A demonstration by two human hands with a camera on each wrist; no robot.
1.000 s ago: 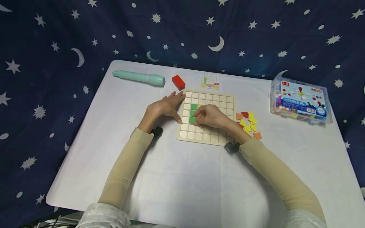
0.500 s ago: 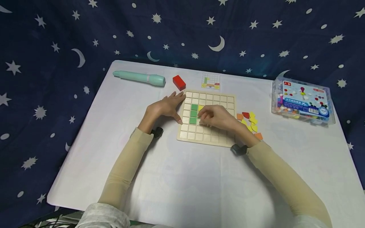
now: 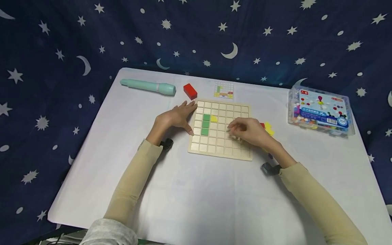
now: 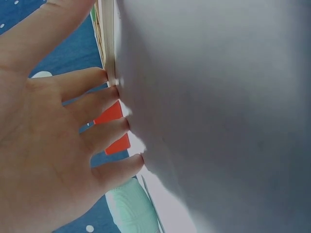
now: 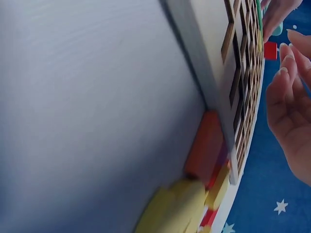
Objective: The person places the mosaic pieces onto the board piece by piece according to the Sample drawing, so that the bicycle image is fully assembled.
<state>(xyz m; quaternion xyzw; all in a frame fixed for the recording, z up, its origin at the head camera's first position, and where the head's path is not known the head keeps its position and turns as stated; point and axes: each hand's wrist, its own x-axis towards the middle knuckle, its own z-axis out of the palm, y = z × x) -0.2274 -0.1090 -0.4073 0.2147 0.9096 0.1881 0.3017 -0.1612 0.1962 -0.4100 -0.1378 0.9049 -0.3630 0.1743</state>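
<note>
A wooden grid board lies flat on the table. Three green square tiles sit in a column in its left part, with a yellow tile beside the top one. My left hand rests at the board's left edge, its fingers spread; the left wrist view shows fingertips down along that edge. Over the right side of the board hovers my right hand, fingers loosely bent, with nothing showing between thumb and fingers in the right wrist view. Partly hidden behind it are loose yellow pieces.
Behind the board lie a pattern card, a red block and a teal stick-shaped object. A clear plastic box of colored parts stands at the back right. An orange piece lies against the board's edge.
My right hand has left the green tiles and moved right across the board toward the loose pieces, uncovering the yellow tile. The left hand stays at the board's edge.
</note>
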